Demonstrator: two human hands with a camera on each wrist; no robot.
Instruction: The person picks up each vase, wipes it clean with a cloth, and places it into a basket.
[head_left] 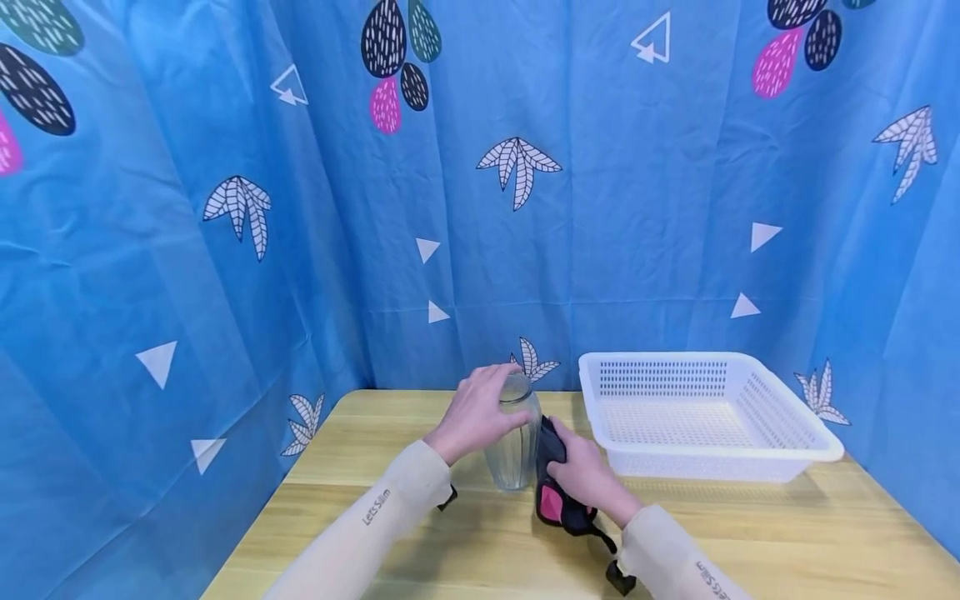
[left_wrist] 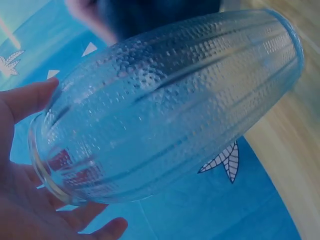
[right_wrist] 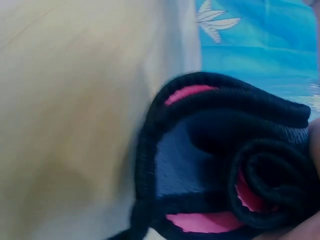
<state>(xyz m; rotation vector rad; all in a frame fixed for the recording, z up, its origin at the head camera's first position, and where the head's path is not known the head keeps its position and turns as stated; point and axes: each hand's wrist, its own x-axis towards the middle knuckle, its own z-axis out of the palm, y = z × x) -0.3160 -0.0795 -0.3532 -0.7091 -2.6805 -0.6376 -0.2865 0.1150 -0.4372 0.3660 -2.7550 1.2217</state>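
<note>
A clear ribbed glass vase [head_left: 512, 450] stands upright on the table, its textured side filling the left wrist view. My left hand [head_left: 480, 410] grips it round the neck at the top, the thumb [left_wrist: 34, 98] on one side and the other fingers on the far side. Just right of the vase, my right hand [head_left: 588, 473] holds a rolled black fabric piece with pink inner patches [head_left: 551, 502]. Its thick black edging and curled layers show close up in the right wrist view, where the roll [right_wrist: 270, 175] lies by my fingers. What the fabric piece is, I cannot tell.
A white perforated plastic basket [head_left: 712, 454] sits at the back right of the wooden table [head_left: 360, 442]. Blue patterned curtain [head_left: 637, 250] hangs behind and at both sides. Small black boxes [head_left: 621, 577] hang at my wrists.
</note>
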